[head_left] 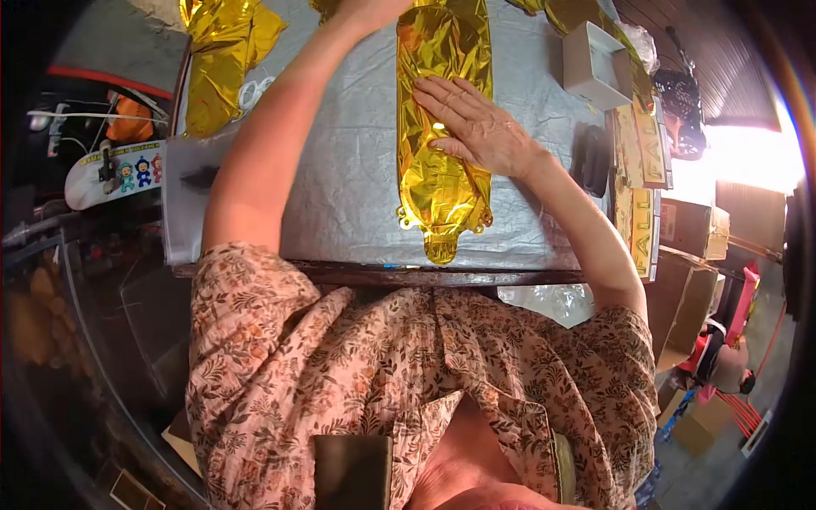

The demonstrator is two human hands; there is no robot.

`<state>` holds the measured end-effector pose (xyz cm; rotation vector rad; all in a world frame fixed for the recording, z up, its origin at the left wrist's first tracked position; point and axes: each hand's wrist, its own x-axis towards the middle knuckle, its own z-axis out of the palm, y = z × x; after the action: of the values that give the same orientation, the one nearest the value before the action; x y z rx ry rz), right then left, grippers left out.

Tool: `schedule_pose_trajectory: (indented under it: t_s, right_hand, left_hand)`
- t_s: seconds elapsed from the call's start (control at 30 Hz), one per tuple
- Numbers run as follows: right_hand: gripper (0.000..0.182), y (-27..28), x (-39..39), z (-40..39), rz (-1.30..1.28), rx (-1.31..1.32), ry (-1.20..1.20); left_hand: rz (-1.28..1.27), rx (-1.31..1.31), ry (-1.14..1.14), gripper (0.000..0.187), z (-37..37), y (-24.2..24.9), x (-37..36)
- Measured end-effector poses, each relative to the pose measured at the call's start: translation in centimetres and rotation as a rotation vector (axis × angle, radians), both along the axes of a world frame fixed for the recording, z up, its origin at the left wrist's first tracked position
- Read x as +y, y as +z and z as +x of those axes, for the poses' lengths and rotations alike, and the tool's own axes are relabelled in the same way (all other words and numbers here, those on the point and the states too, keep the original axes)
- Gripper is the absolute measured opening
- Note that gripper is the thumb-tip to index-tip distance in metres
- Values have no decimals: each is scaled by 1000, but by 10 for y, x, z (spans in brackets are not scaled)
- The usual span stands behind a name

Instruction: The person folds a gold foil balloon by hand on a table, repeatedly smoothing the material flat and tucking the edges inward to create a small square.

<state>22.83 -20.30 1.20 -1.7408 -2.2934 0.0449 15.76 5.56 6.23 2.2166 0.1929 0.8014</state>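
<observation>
A flat gold foil balloon (438, 183) lies lengthwise on the grey sheet-covered table (348, 187). Its narrow tail and small holed tabs point toward my body, while its far end runs out of the top of the view. My right hand (480, 132) rests palm down across the balloon, fingers stretched out to the left and pressing on the foil. At the top edge, my left hand (380, 8) is beside the balloon's far part; its fingers are cut off by the frame, so what they touch cannot be seen.
More gold foil (225, 64) lies at the table's left. A white open box (595, 66), a dark object (592, 160) and lettered boxes (642, 208) line the right side. A decorated skateboard (123, 174) is beyond the left edge; cardboard boxes (688, 297) stand at right.
</observation>
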Motion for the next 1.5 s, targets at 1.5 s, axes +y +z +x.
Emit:
schedule_pose_trajectory:
  t_s: [1.5]
  right_hand:
    - [38, -13, -8, 43, 283, -217, -547]
  left_hand:
    - [378, -93, 110, 28, -59, -73, -55]
